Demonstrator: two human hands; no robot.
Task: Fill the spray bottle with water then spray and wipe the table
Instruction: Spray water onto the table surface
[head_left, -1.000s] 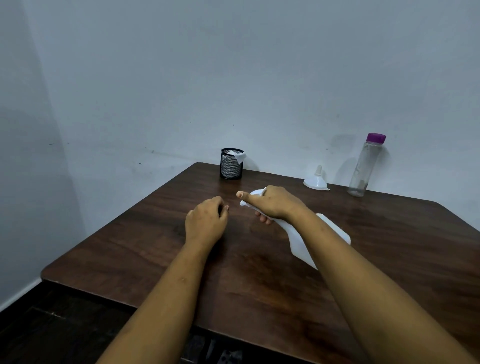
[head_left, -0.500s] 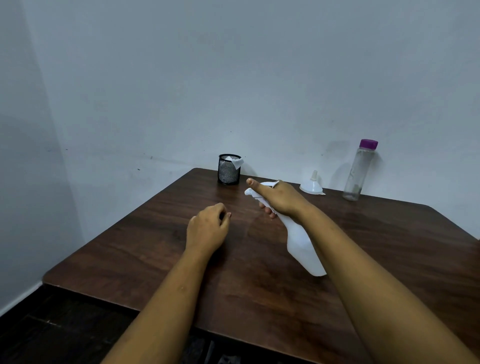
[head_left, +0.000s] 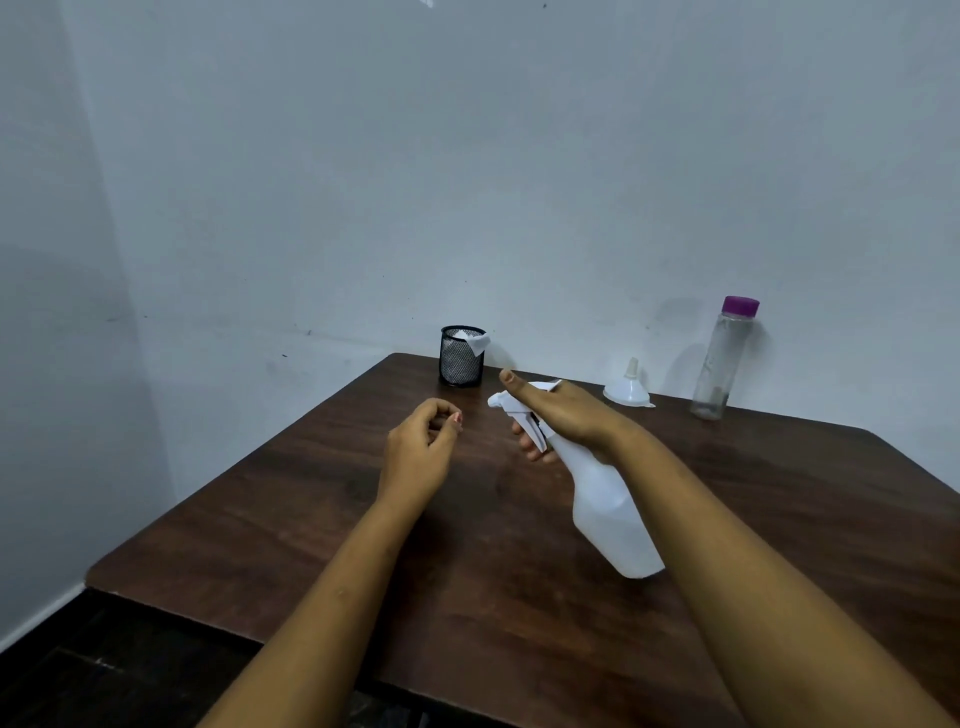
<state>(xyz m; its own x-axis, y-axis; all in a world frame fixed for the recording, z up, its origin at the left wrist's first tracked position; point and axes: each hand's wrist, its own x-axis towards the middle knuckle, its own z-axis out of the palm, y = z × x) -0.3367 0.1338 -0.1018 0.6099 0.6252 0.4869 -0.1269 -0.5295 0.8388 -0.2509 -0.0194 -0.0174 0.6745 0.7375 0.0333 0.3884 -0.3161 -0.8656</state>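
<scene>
Head view: a pale wall (head_left: 363, 182) fills the far side and the left, with a strip of dark floor (head_left: 78, 675) at the near left corner. A dark wooden table (head_left: 311, 519) runs from there across to the right edge.

The left hand (head_left: 421, 447) is over the table left of centre, forearm reaching in from the near edge. Its fingers are curled in toward the palm, with the thumb tip against the forefinger, and nothing shows in it. Whether it touches the wood cannot be told.

Beyond it, at the far edge by the wall, stands a black mesh cup (head_left: 461, 358), upright, with a white cloth (head_left: 475, 340) poking over its rim.

Just right of the left hand, and apart from it, the right hand (head_left: 561, 415) grips the white spray bottle (head_left: 608, 514) at the neck. The thumb lies straight along the top of the spray head, pointing far and left, and the fingers wrap underneath by the trigger. The spray bottle is tilted, with the nozzle toward the left and far side and the base toward the near right, and it is lifted above the table.

Farther right, near the wall, a white funnel (head_left: 628, 389) sits mouth down with its spout up. Just beside it stands a clear bottle (head_left: 722, 358), upright, with a purple cap (head_left: 742, 305).
</scene>
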